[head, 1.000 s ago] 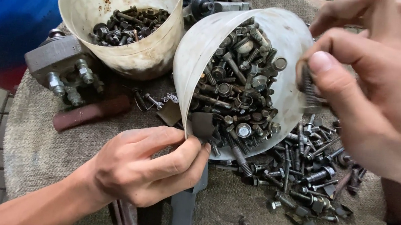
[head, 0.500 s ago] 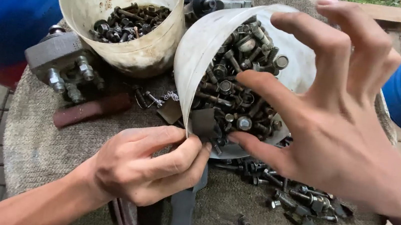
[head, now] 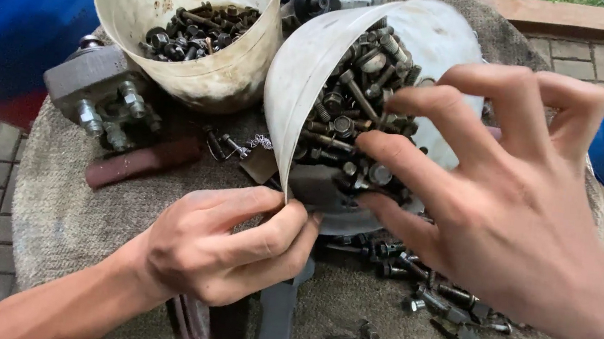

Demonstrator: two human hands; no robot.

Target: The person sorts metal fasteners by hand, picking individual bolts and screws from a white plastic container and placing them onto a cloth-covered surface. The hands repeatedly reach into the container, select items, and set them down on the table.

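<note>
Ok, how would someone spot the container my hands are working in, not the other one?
On the round cloth-covered table are two off-white plastic containers of dark bolts. Take the tipped one on the right: the left hand pinches its lower edge while the right hand reaches into it. The other tub stands upright and untouched.

Beside the left hand [head: 221, 247], a cream-white tipped plastic tub [head: 293, 78] holds dark grey steel bolts [head: 349, 122]. Beyond it stands a stained cream plastic bucket [head: 210, 76]; a grey-brown woven cloth [head: 62, 210] lies underneath.
</note>
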